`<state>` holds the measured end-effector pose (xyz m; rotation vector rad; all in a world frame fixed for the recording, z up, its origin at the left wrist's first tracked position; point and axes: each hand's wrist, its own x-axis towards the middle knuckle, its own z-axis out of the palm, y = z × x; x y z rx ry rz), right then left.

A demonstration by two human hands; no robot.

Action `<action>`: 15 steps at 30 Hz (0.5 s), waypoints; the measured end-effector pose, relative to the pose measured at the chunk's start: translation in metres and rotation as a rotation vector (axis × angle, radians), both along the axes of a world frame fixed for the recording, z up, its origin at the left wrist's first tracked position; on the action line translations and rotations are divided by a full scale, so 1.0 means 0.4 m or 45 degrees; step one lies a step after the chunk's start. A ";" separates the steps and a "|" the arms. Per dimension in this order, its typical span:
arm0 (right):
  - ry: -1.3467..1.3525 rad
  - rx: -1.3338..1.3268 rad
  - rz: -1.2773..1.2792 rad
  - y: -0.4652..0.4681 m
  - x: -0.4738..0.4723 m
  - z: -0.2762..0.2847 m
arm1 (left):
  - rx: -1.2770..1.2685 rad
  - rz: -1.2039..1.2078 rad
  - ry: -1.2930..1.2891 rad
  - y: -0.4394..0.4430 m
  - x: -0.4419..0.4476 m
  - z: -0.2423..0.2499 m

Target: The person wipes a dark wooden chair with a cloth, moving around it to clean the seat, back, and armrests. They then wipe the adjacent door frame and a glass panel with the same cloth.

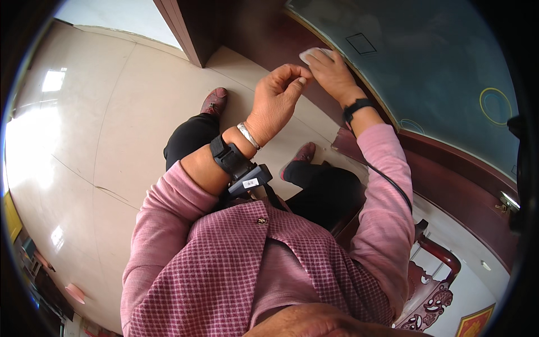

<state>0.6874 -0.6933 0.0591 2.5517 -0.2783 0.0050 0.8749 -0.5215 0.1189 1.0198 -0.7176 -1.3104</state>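
Note:
My left hand [276, 99], with a silver bracelet and a black strap device on its arm, is raised in front of my body. Its fingers are curled in towards the thumb, and nothing shows between them. Just to its right, my right hand [330, 75] grips a folded white cloth [312, 55], partly hidden under the fingers. The cloth is at the dark red wooden frame [286, 40] beside a dark, glassy panel [425, 71]. A black wristband and a cable are on my right arm.
A carved dark red wooden chair [452, 265] stands at lower right. A brown door frame [179, 31] rises at the top, beside a white wall. My shoes [215, 101] rest on the beige tiled floor [126, 101]. A pink round object [75, 293] lies at lower left.

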 end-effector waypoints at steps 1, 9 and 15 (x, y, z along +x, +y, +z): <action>-0.001 0.067 -0.008 0.008 -0.045 0.007 | -0.010 0.014 -0.002 -0.001 -0.002 -0.002; 0.285 0.164 -0.386 0.120 -0.468 0.010 | -0.016 0.053 -0.113 -0.017 -0.001 -0.013; 0.198 1.026 -1.629 0.256 -0.796 -0.134 | 0.054 0.114 -0.065 -0.029 0.014 -0.024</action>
